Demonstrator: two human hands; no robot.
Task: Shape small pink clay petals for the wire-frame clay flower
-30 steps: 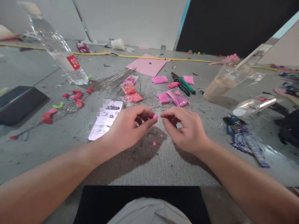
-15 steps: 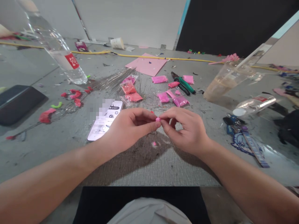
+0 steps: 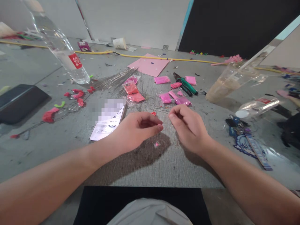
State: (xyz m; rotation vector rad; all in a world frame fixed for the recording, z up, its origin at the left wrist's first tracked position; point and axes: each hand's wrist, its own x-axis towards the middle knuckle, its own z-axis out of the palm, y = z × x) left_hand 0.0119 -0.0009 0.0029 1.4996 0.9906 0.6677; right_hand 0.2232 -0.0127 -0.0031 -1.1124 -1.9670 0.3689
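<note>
My left hand (image 3: pixel 138 128) hovers over the table's front middle, thumb and index fingertips nearly meeting; what may be between them is too small to make out. Opposite it, my right hand (image 3: pixel 188 128) is closed with thumb against bent index finger, and anything inside is hidden. A gap separates the two hands. Below my left fingertips a small pink bit of clay (image 3: pixel 157 144) lies on the table. A red bit of clay (image 3: pixel 153 113) sits just behind my left hand. Beyond are pink clay packets (image 3: pixel 165 97) and orange-red clay packets (image 3: pixel 136 97).
A phone (image 3: pixel 109 125) lies beside my left wrist. Behind are green-handled pliers (image 3: pixel 188 87), thin wires (image 3: pixel 114 80) and pink paper (image 3: pixel 150 65). A water bottle (image 3: pixel 77 67) stands left, a drink cup (image 3: pixel 219 84) right. Keychains (image 3: pixel 248 145) lie near my right forearm.
My hands have come apart from the small pink piece they both pinched. The right hand has curled its fingers in; the pink piece no longer shows clearly. The view has shifted slightly.
</note>
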